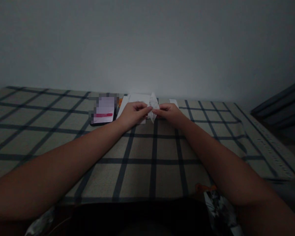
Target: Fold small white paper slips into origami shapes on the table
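Observation:
Between my two hands stands a small folded piece of white paper, pointed at its top and bottom. My left hand pinches its left side with thumb and fingers. From the right, my right hand grips it too, and the thumbs nearly meet at its middle. White sheets of paper lie behind and under my left hand. A small white piece shows just behind my right hand. Something dark and reddish lies between the hands, mostly hidden.
A phone with a lit, partly blurred screen lies left of the papers. Beside it is something orange. A checked cloth covers the table, which meets a plain wall. Shiny crumpled wrapping sits at the near right edge.

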The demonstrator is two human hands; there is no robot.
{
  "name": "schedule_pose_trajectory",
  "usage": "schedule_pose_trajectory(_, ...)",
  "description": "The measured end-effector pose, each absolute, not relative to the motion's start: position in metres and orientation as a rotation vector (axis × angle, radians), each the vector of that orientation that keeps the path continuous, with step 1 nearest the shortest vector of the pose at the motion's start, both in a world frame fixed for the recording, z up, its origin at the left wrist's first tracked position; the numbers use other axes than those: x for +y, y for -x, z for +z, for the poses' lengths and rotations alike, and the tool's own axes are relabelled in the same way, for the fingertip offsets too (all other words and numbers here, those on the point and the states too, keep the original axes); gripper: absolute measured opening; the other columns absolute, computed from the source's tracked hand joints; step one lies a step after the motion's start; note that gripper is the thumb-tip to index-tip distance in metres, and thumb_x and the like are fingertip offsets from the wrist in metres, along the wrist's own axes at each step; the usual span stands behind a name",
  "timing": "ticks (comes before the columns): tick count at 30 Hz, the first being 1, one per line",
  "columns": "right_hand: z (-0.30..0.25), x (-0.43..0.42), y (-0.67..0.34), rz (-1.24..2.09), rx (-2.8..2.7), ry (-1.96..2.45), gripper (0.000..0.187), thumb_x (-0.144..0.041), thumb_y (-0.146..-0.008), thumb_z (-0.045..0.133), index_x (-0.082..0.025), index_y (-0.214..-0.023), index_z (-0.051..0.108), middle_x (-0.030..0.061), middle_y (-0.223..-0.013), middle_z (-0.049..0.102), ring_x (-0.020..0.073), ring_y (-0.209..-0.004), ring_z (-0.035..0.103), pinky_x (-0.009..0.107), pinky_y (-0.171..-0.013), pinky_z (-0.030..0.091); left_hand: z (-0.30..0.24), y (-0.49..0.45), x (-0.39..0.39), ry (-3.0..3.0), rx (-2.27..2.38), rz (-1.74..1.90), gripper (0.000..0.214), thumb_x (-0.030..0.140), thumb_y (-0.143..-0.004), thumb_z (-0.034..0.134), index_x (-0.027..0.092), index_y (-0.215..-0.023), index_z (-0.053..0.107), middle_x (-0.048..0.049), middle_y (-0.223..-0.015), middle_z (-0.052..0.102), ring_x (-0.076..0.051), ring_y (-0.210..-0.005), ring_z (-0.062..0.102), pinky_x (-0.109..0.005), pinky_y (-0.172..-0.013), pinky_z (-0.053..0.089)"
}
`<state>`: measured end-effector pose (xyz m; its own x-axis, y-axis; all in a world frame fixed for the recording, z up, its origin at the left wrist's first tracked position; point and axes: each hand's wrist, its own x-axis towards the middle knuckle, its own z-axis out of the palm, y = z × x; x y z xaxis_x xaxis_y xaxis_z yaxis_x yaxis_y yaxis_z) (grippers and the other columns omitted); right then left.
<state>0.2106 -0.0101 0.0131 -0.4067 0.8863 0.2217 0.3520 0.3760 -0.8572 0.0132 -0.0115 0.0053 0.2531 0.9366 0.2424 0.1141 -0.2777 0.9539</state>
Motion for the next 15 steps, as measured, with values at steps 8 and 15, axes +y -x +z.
schedule_pose_trajectory(8, 0.0093, -0.0079, -0.2068, 1.134, -1.732, 0.933, 0.032, -0.046, -0.078, 0.070, -0.015, -0.079, 0.061, 0.0005, -0.074, 0.062, 0.0116, -0.068, 0.057, 0.026, -0.067, 0.045, 0.0031, -0.0135, -0.0104, -1.625, 1.066, 1.123, 0.035, 0.049, -0.073, 0.071, 0.014, -0.071, 0.064, -0.0004, -0.060, 0.060, -0.009, -0.051, 0.050, -0.020, -0.046, 0.037)
schedule_pose_trajectory(15, 0.0054, -0.0033, -0.2114, 1.167, -1.769, 0.927, 0.030, -0.047, -0.078, 0.069, -0.017, -0.079, 0.063, 0.0002, -0.074, 0.062, 0.0119, -0.069, 0.056, 0.026, -0.066, 0.046, 0.0057, -0.0126, -0.0116, -1.667, 1.038, 1.060, 0.033, 0.046, -0.075, 0.072, 0.014, -0.071, 0.064, 0.0004, -0.057, 0.059, -0.008, -0.049, 0.049, -0.020, -0.045, 0.034)
